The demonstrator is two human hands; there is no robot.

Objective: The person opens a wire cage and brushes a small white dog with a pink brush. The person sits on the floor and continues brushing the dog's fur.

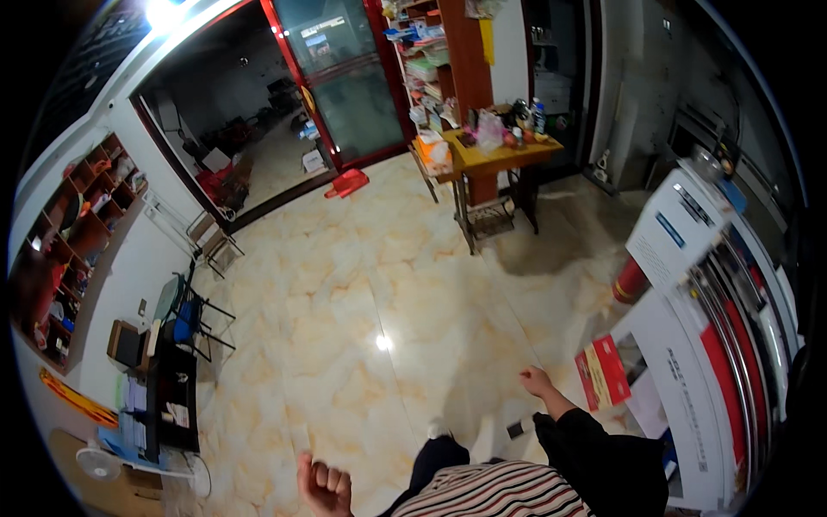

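My left grip (324, 488) is at the lower edge, its fingers folded in toward the palm and the thumb along the top; I see nothing in it. My right grip (537, 381) is out ahead over the pale tiled floor (345, 293), smaller in view, its fingers also curled in; nothing shows sticking out of it.

Nearest my right grip, on its right and apart from it, is a red package (603, 372) with a yellow panel, in front of a large white machine (672, 379) fitted with long metal rollers (732, 345). A small dark object (517, 429) shows beside my black sleeve (603, 457); I cannot tell what it is. My striped shirt (504, 493) fills the bottom middle, with one pale shoe (439, 428) just beyond it.

To the left of my left grip, well apart, is a white fan (99, 463), and past it a blue-seated chair (185, 323) near the wall. Across the room, a yellow-topped bench (495, 164) carries a pinkish plastic bag (489, 131) and a bottle (538, 116), near a tall brown bookshelf (469, 60). A red item (347, 183) lies on the floor by the glass door (353, 95).
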